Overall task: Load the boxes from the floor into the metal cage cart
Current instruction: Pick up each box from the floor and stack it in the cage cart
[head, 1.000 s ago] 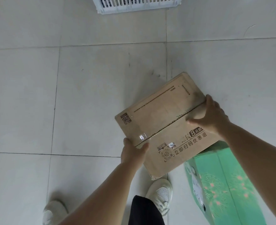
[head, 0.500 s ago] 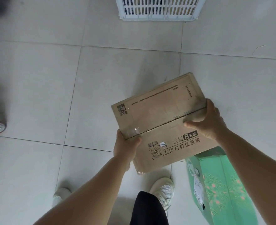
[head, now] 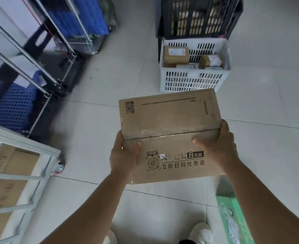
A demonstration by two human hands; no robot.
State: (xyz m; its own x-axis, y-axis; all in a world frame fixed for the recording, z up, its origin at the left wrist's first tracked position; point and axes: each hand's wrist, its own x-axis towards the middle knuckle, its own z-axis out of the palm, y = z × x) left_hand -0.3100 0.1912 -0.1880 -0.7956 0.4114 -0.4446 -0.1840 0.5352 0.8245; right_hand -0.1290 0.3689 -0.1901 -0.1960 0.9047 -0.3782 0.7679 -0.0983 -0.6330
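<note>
Cardboard box [head: 170, 134] carried clear of the floor [head: 96, 106]

Left hand [head: 125, 155] and right hand [head: 217, 147] clamp opposite ends, thumbs on top, keeping it level for the cage cart [head: 23, 166] at left.

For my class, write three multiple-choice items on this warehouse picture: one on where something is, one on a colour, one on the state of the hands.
1. Where is the white slatted crate?
A. On the floor beyond the held cardboard box
B. Inside the metal cage cart
C. Under the person's shoes

2. What colour is the patterned box at lower right?
A. Red
B. Green
C. Black

3. How is the cardboard box held?
A. By one hand only
B. Resting on the floor, untouched
C. By the left hand and right hand at opposite sides

Answers:
1 A, it stands on the tiles past the box's far edge.
2 B, its surface is green with a floral print.
3 C, both thumbs lie on top and the box is off the floor.
</note>
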